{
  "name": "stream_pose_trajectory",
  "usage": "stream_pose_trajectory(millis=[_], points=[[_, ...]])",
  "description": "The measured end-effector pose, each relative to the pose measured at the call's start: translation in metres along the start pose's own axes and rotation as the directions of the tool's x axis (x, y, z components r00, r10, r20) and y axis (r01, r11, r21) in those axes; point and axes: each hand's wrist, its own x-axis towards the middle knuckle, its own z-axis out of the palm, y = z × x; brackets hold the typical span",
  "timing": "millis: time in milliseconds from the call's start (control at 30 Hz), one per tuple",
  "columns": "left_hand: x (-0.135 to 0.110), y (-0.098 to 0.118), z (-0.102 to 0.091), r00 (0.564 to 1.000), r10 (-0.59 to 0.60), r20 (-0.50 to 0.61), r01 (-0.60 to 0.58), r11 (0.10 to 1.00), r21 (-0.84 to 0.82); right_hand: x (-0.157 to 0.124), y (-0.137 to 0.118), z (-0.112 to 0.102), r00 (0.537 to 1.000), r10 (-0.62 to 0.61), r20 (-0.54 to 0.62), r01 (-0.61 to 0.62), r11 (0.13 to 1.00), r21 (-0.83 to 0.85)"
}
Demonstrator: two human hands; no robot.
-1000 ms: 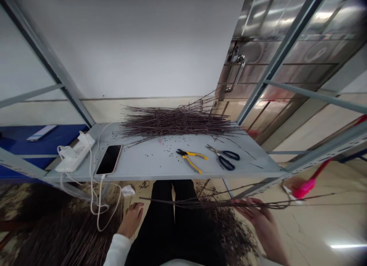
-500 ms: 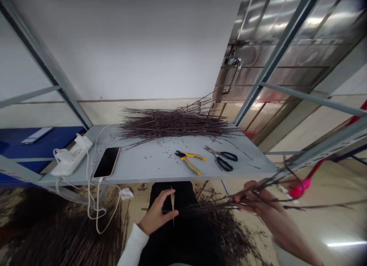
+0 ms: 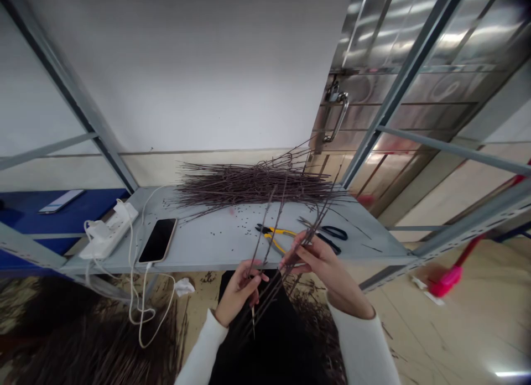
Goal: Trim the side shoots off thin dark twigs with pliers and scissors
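My right hand (image 3: 317, 258) is closed round several thin dark twigs (image 3: 276, 288), just in front of the shelf's edge. They slant from over my lap up toward the shelf. To its left, my left hand (image 3: 238, 294) has its fingers curled, with thin twigs (image 3: 261, 235) passing up between thumb and fingers. How many it grips I cannot tell. Beyond the hands, yellow-handled cutting pliers (image 3: 279, 230) lie on the grey shelf (image 3: 219, 249). Dark-handled scissors (image 3: 332, 233) lie to their right, partly behind the right hand's twigs.
A large pile of dark twigs (image 3: 253, 183) lies along the back of the shelf. On the left are a phone (image 3: 158, 240) on a white cable and a power strip (image 3: 110, 230). More twigs (image 3: 83, 341) and broken bits cover the floor below.
My right hand has come in from the far right to beside my left hand, swinging its twigs from nearly level to steeply slanted. My left hand's spread fingers have closed around twigs.
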Motion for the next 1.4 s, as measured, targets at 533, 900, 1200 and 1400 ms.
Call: stream_pose_trajectory(millis=[533, 900, 1200, 1400], points=[[-0.004, -0.004, -0.031, 0.992, -0.103, -0.077, 0.102, 0.995, -0.021, 0.015, 0.042, 0.018, 0.996, 0.054, -0.075, -0.047, 0.994, 0.097], [-0.020, -0.027, -0.042, 0.963, -0.126, -0.238, 0.140, 0.989, 0.044, 0.027, 0.079, 0.045, 0.993, -0.064, -0.101, 0.072, 0.994, 0.086], [-0.028, -0.029, -0.043, 0.890, 0.041, -0.454, 0.055, 0.979, 0.196, 0.030, 0.086, 0.058, 0.995, -0.068, -0.076, 0.076, 0.992, 0.102], [-0.029, -0.037, -0.043, 0.828, 0.005, -0.560, 0.022, 0.999, 0.041, 0.032, 0.095, 0.055, 0.995, -0.020, -0.097, 0.034, 0.988, 0.151]])
